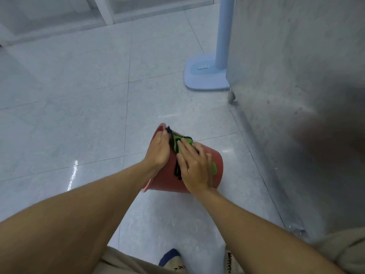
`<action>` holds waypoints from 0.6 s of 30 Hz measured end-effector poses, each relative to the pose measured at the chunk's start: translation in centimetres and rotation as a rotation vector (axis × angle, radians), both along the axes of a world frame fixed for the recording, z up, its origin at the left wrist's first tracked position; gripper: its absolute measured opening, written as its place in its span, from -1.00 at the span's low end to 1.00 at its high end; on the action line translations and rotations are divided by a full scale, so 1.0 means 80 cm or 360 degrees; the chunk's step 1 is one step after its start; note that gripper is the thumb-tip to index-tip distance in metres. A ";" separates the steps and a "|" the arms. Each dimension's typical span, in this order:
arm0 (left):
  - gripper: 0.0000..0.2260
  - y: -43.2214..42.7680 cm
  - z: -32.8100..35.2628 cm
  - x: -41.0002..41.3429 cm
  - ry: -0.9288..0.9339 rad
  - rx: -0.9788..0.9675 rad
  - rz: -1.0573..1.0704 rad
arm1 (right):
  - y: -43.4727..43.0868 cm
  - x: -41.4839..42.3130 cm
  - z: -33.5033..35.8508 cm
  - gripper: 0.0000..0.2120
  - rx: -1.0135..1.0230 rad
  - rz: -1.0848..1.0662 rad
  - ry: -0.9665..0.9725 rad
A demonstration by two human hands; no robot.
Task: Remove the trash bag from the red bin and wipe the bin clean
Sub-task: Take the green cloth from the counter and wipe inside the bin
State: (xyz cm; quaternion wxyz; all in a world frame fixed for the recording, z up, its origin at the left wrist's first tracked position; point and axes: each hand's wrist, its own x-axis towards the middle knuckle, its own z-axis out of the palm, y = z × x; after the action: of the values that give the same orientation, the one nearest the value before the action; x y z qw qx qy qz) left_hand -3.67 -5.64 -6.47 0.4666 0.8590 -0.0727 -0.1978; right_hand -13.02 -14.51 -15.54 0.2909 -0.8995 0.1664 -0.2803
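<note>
The red bin (218, 159) lies on its side on the tiled floor, its rim pointing left. My left hand (158, 150) grips the bin at its rim end. My right hand (194, 165) lies flat on a green cloth with black edging (180, 140), which it presses against the bin's outer wall. Part of the cloth is hidden under my fingers. No trash bag is in view.
A light blue stand with a flat base (205, 76) and pole rises at the back right. A grey metal cabinet (296, 95) on small legs fills the right side. My feet in slippers (173, 262) are at the bottom edge.
</note>
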 end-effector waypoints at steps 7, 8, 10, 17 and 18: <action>-0.50 0.002 0.002 0.005 0.0019 0.0112 0.0029 | -0.006 -0.025 -0.028 -0.58 0.0203 -0.0300 0.0216; -0.53 -0.001 0.001 0.002 -0.0014 0.0115 0.0010 | -0.014 -0.020 -0.023 -0.59 0.0418 -0.0460 0.0290; -0.60 -0.005 -0.001 -0.001 -0.0096 0.0151 -0.0036 | -0.030 -0.003 -0.008 -0.63 0.0715 -0.0605 0.0425; -0.68 -0.004 -0.003 -0.001 -0.0283 0.0156 -0.0174 | -0.014 0.033 0.032 -0.64 0.0333 -0.0037 0.0172; -0.69 -0.002 -0.003 0.000 -0.0263 0.0166 -0.0174 | -0.019 0.027 0.023 -0.65 0.0326 -0.0097 0.0179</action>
State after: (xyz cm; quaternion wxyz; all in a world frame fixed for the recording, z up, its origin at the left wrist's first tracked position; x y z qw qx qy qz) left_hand -3.66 -5.81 -6.69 0.4022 0.8903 -0.1473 -0.1549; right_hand -10.90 -15.99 -13.68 0.3628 -0.8739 0.2376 -0.2195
